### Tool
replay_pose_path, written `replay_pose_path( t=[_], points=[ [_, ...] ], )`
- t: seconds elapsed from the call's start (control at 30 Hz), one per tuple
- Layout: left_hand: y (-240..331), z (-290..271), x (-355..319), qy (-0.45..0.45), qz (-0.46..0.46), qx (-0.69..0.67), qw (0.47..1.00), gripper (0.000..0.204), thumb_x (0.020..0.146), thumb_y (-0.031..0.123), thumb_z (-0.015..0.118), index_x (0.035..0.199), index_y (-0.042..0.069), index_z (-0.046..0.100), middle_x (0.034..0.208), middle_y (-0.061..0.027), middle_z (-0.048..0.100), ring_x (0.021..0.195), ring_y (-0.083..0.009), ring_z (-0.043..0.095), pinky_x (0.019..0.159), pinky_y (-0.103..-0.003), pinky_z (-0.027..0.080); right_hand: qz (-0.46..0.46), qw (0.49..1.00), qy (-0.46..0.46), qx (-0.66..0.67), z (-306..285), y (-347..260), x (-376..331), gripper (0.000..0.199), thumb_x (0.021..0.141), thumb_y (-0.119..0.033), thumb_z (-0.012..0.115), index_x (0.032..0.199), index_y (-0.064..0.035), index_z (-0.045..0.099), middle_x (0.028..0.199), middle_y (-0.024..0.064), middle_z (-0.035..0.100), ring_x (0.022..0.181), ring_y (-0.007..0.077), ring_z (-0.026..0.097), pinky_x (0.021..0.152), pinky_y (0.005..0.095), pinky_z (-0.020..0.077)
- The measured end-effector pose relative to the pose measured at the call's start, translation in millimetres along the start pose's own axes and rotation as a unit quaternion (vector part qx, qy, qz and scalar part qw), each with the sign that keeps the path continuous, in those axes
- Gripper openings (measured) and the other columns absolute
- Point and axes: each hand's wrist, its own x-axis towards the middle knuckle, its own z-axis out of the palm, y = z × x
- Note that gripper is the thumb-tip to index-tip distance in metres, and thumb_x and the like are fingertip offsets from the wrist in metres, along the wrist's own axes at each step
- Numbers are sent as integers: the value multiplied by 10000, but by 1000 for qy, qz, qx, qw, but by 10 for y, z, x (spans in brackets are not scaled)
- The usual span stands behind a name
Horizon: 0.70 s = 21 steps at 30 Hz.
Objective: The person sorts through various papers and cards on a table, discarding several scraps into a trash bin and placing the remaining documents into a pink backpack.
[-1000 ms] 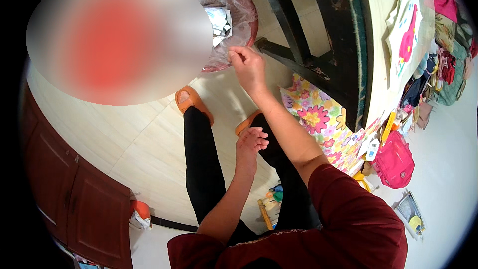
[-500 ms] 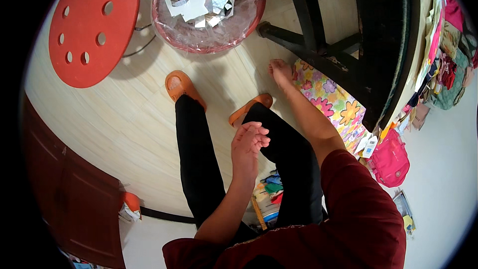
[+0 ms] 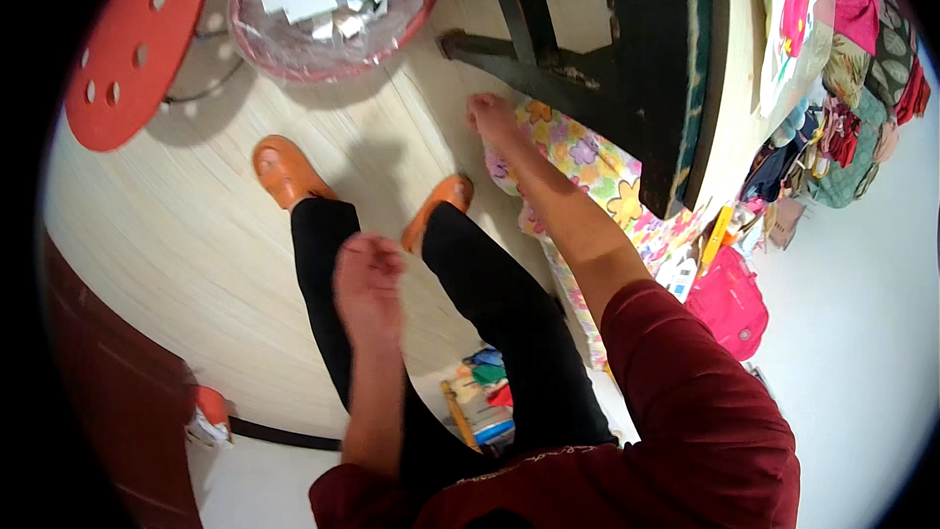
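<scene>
Your right hand (image 3: 493, 118) grips the edge of the flowered cloth (image 3: 587, 162) beside the dark table (image 3: 627, 49). Your left hand (image 3: 367, 279), blurred, hangs loosely curled, holding nothing, above your legs.

The room is brightly lit. Soft shadows are cast on the floor (image 3: 196, 235). The left hand (image 3: 367, 279) is blurred. Edges are bent and dark.

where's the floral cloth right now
In the head view, right of centre: the floral cloth hangs beside the dark table leg, under the right hand.
</scene>
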Motion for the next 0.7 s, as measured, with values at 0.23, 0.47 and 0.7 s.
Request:
replay_pose_path(
  t=[0.23,0.47,0.7],
  points=[
    [1013,-517,497,-79,139,153,975,237,938,246,468,1026,40,544,866,-31,564,753,-102,510,694,-232,423,40,991,125,29,-600,13,624,257,882,-251,520,1043,-51,535,931,27,566,775,154,540,654,296,448],
    [1117,-448,1372,-106,87,300,944,406,916,341,464,1204,55,463,984,-22,568,731,-79,507,669,-202,405,3,970,108,218,-1681,606,2423,353,887,-230,520,1191,-51,488,997,30,540,811,159,509,710,308,437],
    [1304,-253,2073,-47,186,447,874,730,867,495,483,1414,85,224,1314,-109,423,916,-140,574,603,-203,508,-77,969,226,-67,-1266,171,2746,437,899,-228,466,1280,-15,445,1088,120,550,949,243,519,839,351,418]
  ],
)
